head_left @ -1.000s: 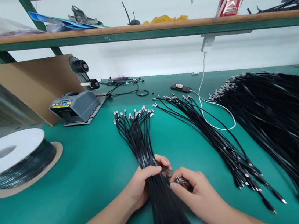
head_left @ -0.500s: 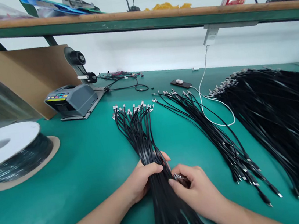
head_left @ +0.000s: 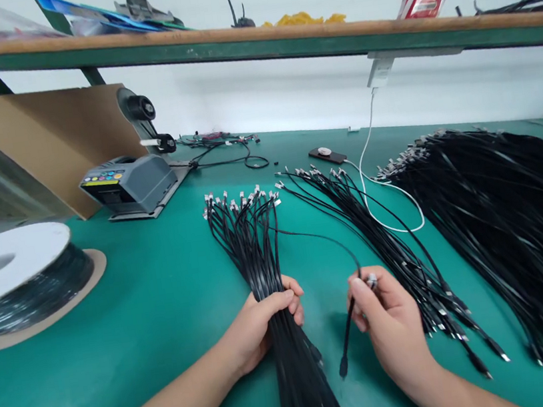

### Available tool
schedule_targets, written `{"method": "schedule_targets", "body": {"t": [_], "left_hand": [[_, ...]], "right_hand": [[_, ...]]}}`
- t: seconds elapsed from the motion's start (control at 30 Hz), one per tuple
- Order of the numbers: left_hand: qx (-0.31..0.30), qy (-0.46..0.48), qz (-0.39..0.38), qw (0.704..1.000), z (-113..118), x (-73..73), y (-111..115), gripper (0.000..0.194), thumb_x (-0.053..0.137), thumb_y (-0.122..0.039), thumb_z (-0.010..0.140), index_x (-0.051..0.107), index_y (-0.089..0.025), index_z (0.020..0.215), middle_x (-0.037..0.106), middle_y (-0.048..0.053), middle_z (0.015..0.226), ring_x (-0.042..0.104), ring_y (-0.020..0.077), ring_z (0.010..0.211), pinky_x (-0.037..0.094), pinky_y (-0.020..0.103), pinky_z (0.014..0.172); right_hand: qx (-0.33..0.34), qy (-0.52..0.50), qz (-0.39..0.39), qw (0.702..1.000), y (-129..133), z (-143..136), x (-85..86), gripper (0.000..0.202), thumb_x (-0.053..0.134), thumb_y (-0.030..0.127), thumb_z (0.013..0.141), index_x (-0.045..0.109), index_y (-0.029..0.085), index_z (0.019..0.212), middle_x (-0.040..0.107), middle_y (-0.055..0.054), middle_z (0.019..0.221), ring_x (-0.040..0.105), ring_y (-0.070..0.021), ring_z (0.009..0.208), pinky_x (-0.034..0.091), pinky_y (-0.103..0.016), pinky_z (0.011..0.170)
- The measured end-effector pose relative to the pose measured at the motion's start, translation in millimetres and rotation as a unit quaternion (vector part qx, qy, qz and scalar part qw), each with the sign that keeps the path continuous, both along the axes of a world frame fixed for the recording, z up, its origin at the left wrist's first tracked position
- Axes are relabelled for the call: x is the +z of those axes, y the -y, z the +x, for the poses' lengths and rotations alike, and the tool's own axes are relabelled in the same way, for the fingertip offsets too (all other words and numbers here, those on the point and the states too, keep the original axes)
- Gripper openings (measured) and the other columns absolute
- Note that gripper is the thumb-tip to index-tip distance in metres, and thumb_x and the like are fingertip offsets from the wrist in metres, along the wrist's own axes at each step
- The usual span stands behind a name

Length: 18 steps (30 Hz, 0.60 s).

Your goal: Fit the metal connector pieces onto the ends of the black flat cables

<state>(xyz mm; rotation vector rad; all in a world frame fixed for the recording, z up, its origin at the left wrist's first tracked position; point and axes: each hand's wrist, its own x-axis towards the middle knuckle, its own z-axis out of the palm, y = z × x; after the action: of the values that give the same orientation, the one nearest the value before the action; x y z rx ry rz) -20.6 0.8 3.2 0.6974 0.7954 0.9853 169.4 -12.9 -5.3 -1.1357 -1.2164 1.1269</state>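
My left hand (head_left: 262, 319) is wrapped round a thick bundle of black cables (head_left: 263, 265) whose small pale connectors fan out on the far side. Between thumb and fingers, my right hand (head_left: 391, 315) pinches a single black cable (head_left: 346, 338), its dark plug hanging below the hand. That cable arcs back to the left, to the far part of the bundle. A small shiny metal piece shows among the right fingers; I cannot make out what it is. Just beyond my right hand lies a smaller group of black cables (head_left: 382, 235), their plugs pointing towards me.
A large heap of black cables (head_left: 517, 223) covers the right side of the green table (head_left: 164, 299). A cable spool (head_left: 24, 278) and a grey tape dispenser (head_left: 134, 182) stand at left. At the back, a white cord (head_left: 367, 183) runs by a dark phone-like device (head_left: 328, 154). A shelf (head_left: 253, 39) spans above.
My right hand has moved right, away from the bundle, drawing one cable out from it. My left hand stays round the bundle.
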Motion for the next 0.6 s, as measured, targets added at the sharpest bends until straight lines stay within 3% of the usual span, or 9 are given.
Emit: {"method": "schedule_targets", "body": {"t": [0.1, 0.2, 0.3, 0.4, 0.5, 0.6], "left_hand": [[0.032, 0.02, -0.02, 0.999, 0, 1.1, 0, 0.005, 0.068, -0.019, 0.081, 0.066, -0.015, 0.083, 0.06, 0.001, 0.067, 0.062, 0.0164, 0.064, 0.047, 0.027, 0.061], [0.091, 0.055, -0.023, 0.994, 0, 1.5, -2, 0.002, 0.064, -0.017, 0.084, 0.063, -0.018, 0.085, 0.059, -0.002, 0.067, 0.06, 0.0132, 0.061, 0.049, 0.027, 0.062], [0.162, 0.094, -0.008, 0.982, -2, 1.6, -9, 0.004, 0.063, -0.016, 0.085, 0.06, -0.019, 0.085, 0.054, -0.005, 0.064, 0.053, 0.0089, 0.056, 0.047, 0.023, 0.06], [0.214, 0.121, 0.001, 0.969, -6, 1.9, -15, 0.007, 0.064, -0.015, 0.085, 0.059, -0.019, 0.084, 0.054, -0.005, 0.064, 0.052, 0.0082, 0.057, 0.048, 0.022, 0.061], [0.223, 0.135, -0.005, 0.966, -10, 2.7, -17, 0.006, 0.064, -0.013, 0.084, 0.06, -0.018, 0.084, 0.05, -0.006, 0.059, 0.048, 0.0074, 0.052, 0.046, 0.021, 0.055], [0.204, 0.147, -0.008, 0.968, -13, 4.2, -16, 0.004, 0.064, -0.012, 0.083, 0.061, -0.015, 0.083, 0.041, -0.008, 0.053, 0.034, 0.0044, 0.043, 0.036, 0.018, 0.044]], "right_hand": [[-0.096, -0.071, 0.115, 0.986, -2, 7, 4.5, 0.016, 0.062, 0.037, 0.096, 0.058, 0.022, 0.091, 0.051, 0.006, 0.061, 0.049, -0.0091, 0.049, 0.039, -0.02, 0.045], [-0.13, -0.099, 0.24, 0.957, -2, 13, 10.7, 0.002, 0.06, 0.024, 0.098, 0.06, 0.023, 0.096, 0.056, 0.003, 0.071, 0.054, -0.0098, 0.055, 0.044, -0.022, 0.048], [-0.112, -0.083, 0.358, 0.923, 2, 18, 14.2, 0.009, 0.059, 0.016, 0.097, 0.063, 0.021, 0.103, 0.06, -0.001, 0.083, 0.056, -0.0114, 0.06, 0.046, -0.027, 0.049], [-0.066, -0.052, 0.454, 0.887, 9, 22, 12.1, 0.016, 0.057, 0.013, 0.096, 0.063, 0.019, 0.109, 0.061, -0.004, 0.083, 0.055, -0.0132, 0.059, 0.047, -0.03, 0.049], [-0.032, -0.009, 0.418, 0.908, 11, 24, 5.9, 0.014, 0.054, 0.015, 0.098, 0.062, 0.02, 0.108, 0.06, -0.003, 0.08, 0.056, -0.0134, 0.058, 0.047, -0.029, 0.049], [-0.02, 0.056, 0.269, 0.961, 6, 24, 1.5, 0.004, 0.057, 0.024, 0.098, 0.06, 0.021, 0.098, 0.057, 0.0, 0.073, 0.053, -0.0114, 0.055, 0.044, -0.025, 0.05]]}}
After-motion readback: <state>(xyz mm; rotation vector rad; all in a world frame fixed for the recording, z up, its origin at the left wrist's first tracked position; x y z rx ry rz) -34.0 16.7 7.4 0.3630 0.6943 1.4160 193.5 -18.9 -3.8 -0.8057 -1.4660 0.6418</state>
